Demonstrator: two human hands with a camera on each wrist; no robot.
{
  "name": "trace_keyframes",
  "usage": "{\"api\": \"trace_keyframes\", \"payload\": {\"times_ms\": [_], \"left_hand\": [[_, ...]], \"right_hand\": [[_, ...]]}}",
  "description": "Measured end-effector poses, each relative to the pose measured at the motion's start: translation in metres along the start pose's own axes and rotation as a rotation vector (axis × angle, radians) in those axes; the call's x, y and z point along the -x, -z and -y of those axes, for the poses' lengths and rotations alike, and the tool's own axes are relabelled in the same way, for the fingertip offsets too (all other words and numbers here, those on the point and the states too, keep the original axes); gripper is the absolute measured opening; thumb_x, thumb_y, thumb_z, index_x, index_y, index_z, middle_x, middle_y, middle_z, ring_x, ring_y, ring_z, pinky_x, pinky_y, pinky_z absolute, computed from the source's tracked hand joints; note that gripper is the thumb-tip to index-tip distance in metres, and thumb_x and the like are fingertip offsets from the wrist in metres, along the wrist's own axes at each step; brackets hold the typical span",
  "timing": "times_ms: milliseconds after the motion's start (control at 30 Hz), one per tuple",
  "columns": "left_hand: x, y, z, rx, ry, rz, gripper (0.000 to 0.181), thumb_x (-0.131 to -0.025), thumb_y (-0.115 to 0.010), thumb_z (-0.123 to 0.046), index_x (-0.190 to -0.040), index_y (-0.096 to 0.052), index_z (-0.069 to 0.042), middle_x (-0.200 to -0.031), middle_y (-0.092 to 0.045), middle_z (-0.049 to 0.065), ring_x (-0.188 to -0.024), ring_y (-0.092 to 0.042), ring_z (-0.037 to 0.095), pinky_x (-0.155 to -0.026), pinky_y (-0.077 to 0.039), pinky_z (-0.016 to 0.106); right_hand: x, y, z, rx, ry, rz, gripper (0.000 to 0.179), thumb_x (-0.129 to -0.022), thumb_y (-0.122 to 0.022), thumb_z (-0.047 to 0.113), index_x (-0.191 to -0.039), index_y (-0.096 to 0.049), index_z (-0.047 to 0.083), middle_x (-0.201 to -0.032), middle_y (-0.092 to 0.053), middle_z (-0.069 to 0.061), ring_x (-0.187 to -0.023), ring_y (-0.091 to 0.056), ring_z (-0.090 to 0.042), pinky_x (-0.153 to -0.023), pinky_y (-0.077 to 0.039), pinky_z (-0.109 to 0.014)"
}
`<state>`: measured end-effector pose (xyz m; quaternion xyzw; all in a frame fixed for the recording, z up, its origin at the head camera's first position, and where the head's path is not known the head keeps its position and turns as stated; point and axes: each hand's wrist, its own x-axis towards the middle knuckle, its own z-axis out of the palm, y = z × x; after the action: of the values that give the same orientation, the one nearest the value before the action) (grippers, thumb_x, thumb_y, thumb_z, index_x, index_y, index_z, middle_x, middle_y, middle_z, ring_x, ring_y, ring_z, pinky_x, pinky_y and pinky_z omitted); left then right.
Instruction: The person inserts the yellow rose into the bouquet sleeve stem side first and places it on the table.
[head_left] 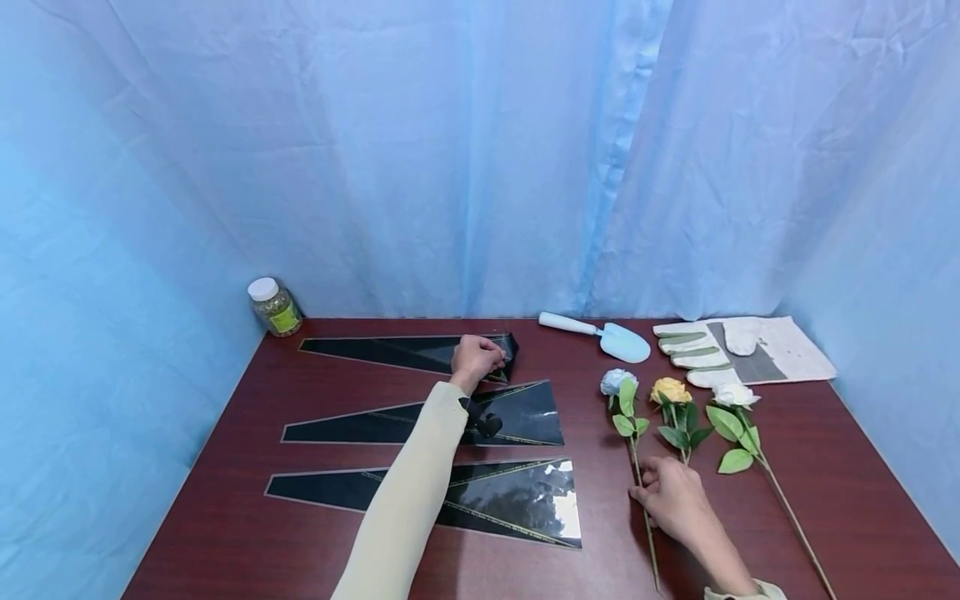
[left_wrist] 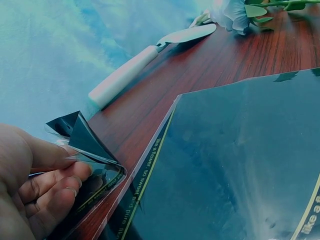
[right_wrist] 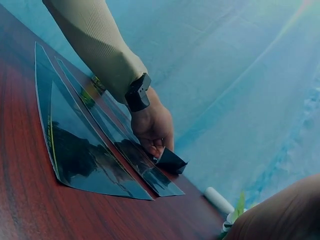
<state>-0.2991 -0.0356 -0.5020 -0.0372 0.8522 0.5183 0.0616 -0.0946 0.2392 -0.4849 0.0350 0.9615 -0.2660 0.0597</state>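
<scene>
at hands (head_left: pixel 478 360) (head_left: pixel 675 502), black wrapper (head_left: pixel 411 352) left, blue rose (head_left: pixel 618 382) right

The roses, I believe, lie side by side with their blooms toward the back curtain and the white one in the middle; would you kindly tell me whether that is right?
Not quite: the head view shows the yellow rose in the middle, between the blue rose and the white rose. The rest of your statement stands.

Our left hand (head_left: pixel 477 360) pinching the farthest black flower sleeve (head_left: pixel 405 349), our right hand (head_left: pixel 677 502) holding the blue rose (head_left: pixel 617 382) by its stem, hand trowel (head_left: pixel 624 342) beyond
</scene>
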Motion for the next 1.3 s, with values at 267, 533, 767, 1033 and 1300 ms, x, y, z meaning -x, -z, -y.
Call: {"api": "trace_keyframes", "payload": {"times_ms": [267, 533, 767, 1033, 1300], "left_hand": [[0.001, -0.001, -0.001, -0.001, 0.005, -0.008, 0.015, -0.093, -0.069, -0.017, -0.089, -0.081, -0.008, -0.085, -0.078, 0.012, -0.080, -0.073, 0.025, -0.063, -0.052, 0.025], [0.002, -0.001, -0.001, -0.009, -0.004, -0.012, 0.016, -0.093, -0.069, -0.016, -0.090, -0.081, -0.007, -0.084, -0.078, 0.012, -0.082, -0.074, 0.027, -0.062, -0.051, 0.025], [0.003, 0.000, -0.001, 0.003, -0.006, -0.007, 0.016, -0.094, -0.068, -0.016, -0.091, -0.081, -0.006, -0.087, -0.078, 0.013, -0.083, -0.074, 0.027, -0.065, -0.053, 0.027], [0.001, 0.000, 0.000, 0.010, -0.007, -0.007, 0.016, -0.093, -0.069, -0.016, -0.089, -0.081, -0.006, -0.086, -0.078, 0.013, -0.085, -0.074, 0.028, -0.065, -0.054, 0.026], [0.000, 0.000, 0.001, 0.024, 0.003, -0.001, 0.016, -0.093, -0.069, -0.015, -0.087, -0.081, -0.007, -0.086, -0.078, 0.012, -0.079, -0.074, 0.024, -0.065, -0.055, 0.027]], "right_hand": [[0.003, 0.001, 0.002, -0.060, -0.040, 0.006, 0.035, -0.082, -0.073, 0.003, -0.115, -0.068, -0.005, -0.075, -0.065, 0.002, -0.057, -0.059, -0.008, -0.060, -0.051, -0.029], [0.004, 0.007, 0.005, -0.222, -0.044, -0.011, 0.039, -0.084, -0.067, -0.002, -0.121, -0.064, -0.010, -0.079, -0.070, -0.005, -0.056, -0.064, -0.008, -0.045, -0.053, -0.025], [-0.001, 0.019, 0.010, -0.336, -0.040, -0.022, 0.044, -0.087, -0.069, 0.001, -0.129, -0.059, -0.009, -0.087, -0.069, -0.010, -0.065, -0.064, 0.001, -0.050, -0.057, -0.027], [-0.012, 0.032, 0.023, -0.501, -0.048, -0.052, 0.045, -0.091, -0.066, 0.001, -0.134, -0.053, -0.005, -0.095, -0.065, -0.013, -0.074, -0.067, 0.001, -0.057, -0.061, -0.031], [-0.030, 0.034, 0.026, -0.718, -0.029, -0.100, 0.045, -0.094, -0.064, -0.001, -0.134, -0.047, -0.005, -0.084, -0.061, 0.010, -0.074, -0.066, 0.003, -0.060, -0.062, -0.032]]}}
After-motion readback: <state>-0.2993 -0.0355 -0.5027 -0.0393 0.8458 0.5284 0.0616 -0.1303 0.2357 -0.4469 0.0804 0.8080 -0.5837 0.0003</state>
